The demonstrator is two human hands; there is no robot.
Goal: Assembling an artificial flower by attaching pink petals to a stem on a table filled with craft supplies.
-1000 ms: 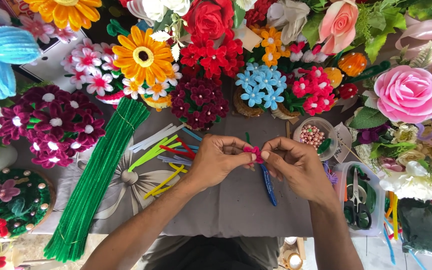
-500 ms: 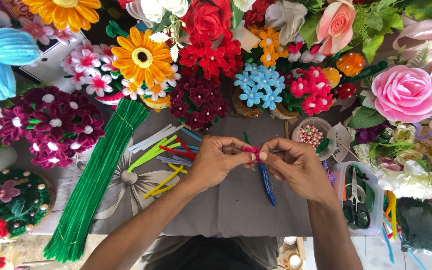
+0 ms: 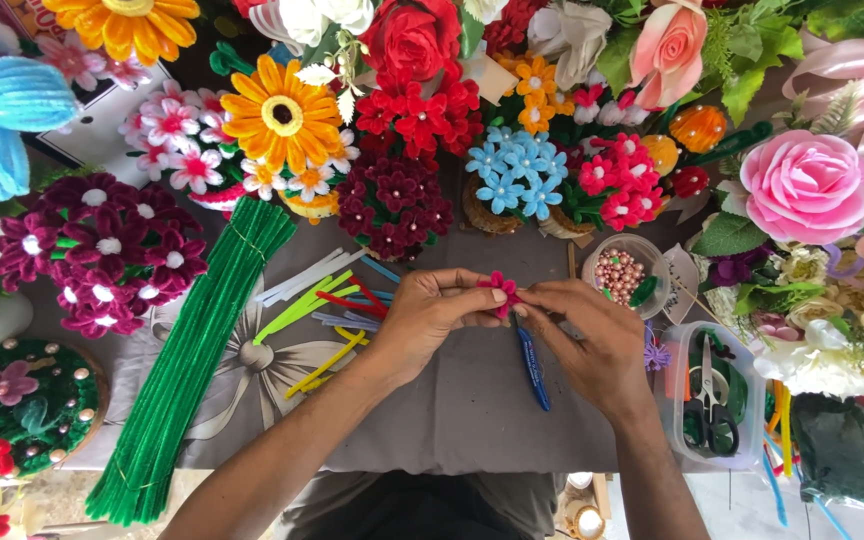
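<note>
Both of my hands meet over the middle of a grey cloth (image 3: 472, 420). My left hand (image 3: 432, 315) and my right hand (image 3: 592, 340) pinch a small pink pipe-cleaner flower (image 3: 499, 291) between their fingertips. A blue pen-like tool (image 3: 532, 365) hangs down from under my right hand, and I cannot tell whether the fingers grip it. Loose pipe cleaners (image 3: 327, 300) in green, yellow, red and white lie just left of my left hand.
A long bundle of green pipe cleaners (image 3: 192, 360) lies at the left. Many handmade flowers (image 3: 392, 110) crowd the back and sides. A bowl of pink beads (image 3: 620, 275) and a clear box with scissors (image 3: 710, 400) sit to the right.
The hands have stayed in the same place. The fingers have worked the small pink piece, which now shows as a little flower between the fingertips.
</note>
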